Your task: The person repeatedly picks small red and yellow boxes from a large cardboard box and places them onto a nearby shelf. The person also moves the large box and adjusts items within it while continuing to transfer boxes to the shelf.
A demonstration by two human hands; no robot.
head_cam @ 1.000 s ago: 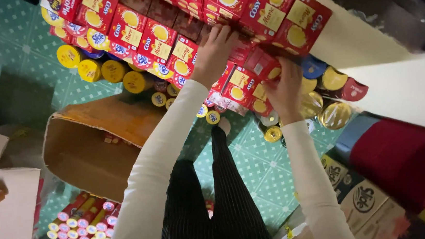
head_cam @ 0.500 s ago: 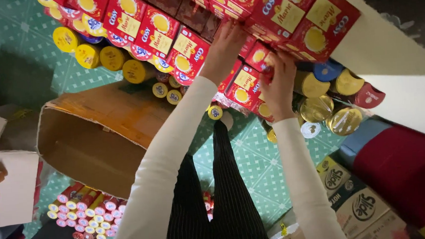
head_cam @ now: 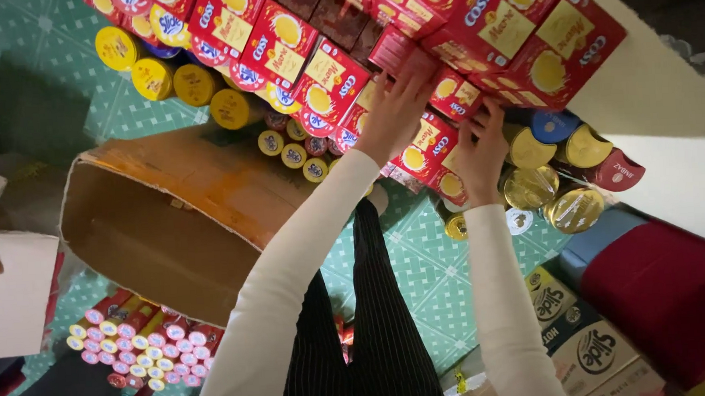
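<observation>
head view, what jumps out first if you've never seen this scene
A wall of red biscuit boxes fills the top of the frame, with the left hand and right hand both pressed against boxes near its middle. Below the stack sit yellow-lidded tins at upper left, and a big open cardboard box lies on the green patterned floor at left.

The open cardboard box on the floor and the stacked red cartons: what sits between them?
In the head view, between the cardboard box and the red cartons lies a row of yellow-lidded round tins, on their sides, plus smaller tubes.
</observation>
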